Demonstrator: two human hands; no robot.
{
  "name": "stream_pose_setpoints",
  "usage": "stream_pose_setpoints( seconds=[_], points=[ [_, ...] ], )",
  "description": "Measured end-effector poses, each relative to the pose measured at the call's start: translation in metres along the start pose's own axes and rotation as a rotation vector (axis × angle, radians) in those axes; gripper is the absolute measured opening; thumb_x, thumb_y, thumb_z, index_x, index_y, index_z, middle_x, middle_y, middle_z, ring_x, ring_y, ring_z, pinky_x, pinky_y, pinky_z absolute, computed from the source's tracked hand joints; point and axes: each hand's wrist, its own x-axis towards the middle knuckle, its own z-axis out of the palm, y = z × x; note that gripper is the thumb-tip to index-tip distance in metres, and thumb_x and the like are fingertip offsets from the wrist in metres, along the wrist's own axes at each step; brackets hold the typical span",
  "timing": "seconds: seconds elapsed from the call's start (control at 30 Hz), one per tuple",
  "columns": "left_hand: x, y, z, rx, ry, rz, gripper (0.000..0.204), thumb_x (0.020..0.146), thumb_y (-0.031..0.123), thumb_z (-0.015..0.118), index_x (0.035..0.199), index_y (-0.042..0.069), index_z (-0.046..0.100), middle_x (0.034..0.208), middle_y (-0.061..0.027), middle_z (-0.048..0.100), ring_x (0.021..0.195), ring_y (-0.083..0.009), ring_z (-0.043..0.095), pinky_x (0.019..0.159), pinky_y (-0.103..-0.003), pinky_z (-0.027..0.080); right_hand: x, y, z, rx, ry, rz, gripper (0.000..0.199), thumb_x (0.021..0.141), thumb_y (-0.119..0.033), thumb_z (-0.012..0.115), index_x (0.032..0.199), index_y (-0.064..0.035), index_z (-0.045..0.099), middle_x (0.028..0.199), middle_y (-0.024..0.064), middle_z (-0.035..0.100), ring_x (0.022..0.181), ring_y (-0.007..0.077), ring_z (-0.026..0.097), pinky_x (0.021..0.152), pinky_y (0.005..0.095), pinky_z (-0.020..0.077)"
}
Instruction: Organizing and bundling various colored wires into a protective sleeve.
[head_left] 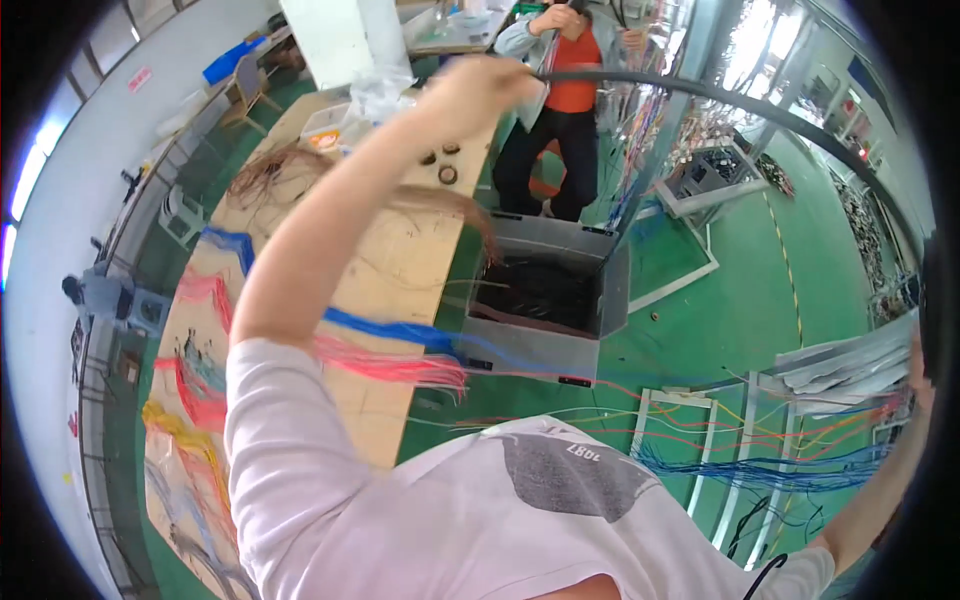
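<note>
My left hand [485,88], slightly blurred, is raised over the far end of the table and closed on the end of a long black cable or tube [690,86]. This black length arcs from that hand across to the right rim of the view. Out at the right edge, my right hand [919,372] is only partly visible beside a dark upright piece [936,310]; its fingers are hidden. Below my left arm, bundles of blue wires [385,327] and pink-red wires [390,365] lie across the wooden table [385,415] and hang over its edge.
A grey crate [535,350] with dark contents stands on the green floor beside the table. Another person [572,80] in an orange top is beyond it. Metal frames [700,400] hold strung wires [770,465] at right. Brown tape rolls [448,175] lie on the table.
</note>
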Motion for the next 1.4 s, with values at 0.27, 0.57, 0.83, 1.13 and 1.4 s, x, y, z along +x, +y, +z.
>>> stream_pose_setpoints(
  seconds=[0.27, 0.57, 0.83, 1.13, 1.4],
  points=[
    [-0.006, 0.086, -0.121, 0.216, -0.183, 0.242, 0.018, 0.075, 0.006, 0.052, 0.091, -0.002, 0.054, 0.079, -0.0185, 0.056, 0.074, -0.0306, 0.054, 0.068, -0.032, 0.042, 0.033, 0.169, -0.019, -0.175, 0.096, 0.295, 0.019, 0.060, -0.013, 0.061, 0.066, 0.0025, 0.052, 0.055, 0.0030, 0.047, 0.049, 0.0108, 0.043, 0.047, 0.0228, 0.0337],
    [0.043, 0.013, -0.192, 0.357, 0.298, 0.036, 0.017, 0.081, 0.008, 0.049, 0.093, -0.003, 0.052, 0.060, -0.0081, 0.046, 0.055, -0.0110, 0.040, 0.051, -0.023, 0.036, -0.007, 0.205, -0.006, 0.004, 0.181, 0.111, 0.021, 0.067, -0.018, 0.062, 0.071, 0.0016, 0.055, 0.055, 0.0025, 0.048, 0.048, 0.0105, 0.043, 0.046, 0.0223, 0.0341],
    [0.096, 0.003, -0.166, 0.633, 0.226, -0.038, 0.022, 0.084, 0.020, 0.047, 0.086, -0.001, 0.054, 0.062, -0.0146, 0.049, 0.053, -0.0193, 0.044, 0.053, -0.029, 0.038, 0.052, 0.249, -0.044, -0.337, 0.466, 0.080, 0.020, 0.075, -0.023, 0.056, 0.071, -0.0028, 0.055, 0.055, 0.0014, 0.051, 0.046, 0.0093, 0.045, 0.042, 0.0237, 0.0329],
    [0.250, 0.065, -0.213, 0.649, 0.984, 0.046, 0.050, 0.082, 0.048, 0.039, 0.088, 0.001, 0.055, 0.068, -0.0194, 0.054, 0.061, -0.0328, 0.054, 0.056, -0.036, 0.040, 0.307, -0.042, -0.196, 0.553, 0.557, -0.973, 0.017, 0.081, -0.026, 0.052, 0.077, -0.0096, 0.051, 0.053, -0.0028, 0.039, 0.042, 0.0093, 0.035, 0.037, 0.0239, 0.0274],
    [0.307, 0.043, -0.172, 0.768, 0.907, -0.202, 0.051, 0.082, 0.046, 0.037, 0.084, 0.000, 0.058, 0.077, -0.0228, 0.056, 0.076, -0.0385, 0.055, 0.067, -0.042, 0.044, 0.448, -0.234, -0.158, 0.333, 0.813, -0.956, 0.012, 0.078, -0.014, 0.050, 0.073, -0.0035, 0.048, 0.049, 0.0013, 0.037, 0.038, 0.0132, 0.035, 0.033, 0.0284, 0.0254]
  ],
)
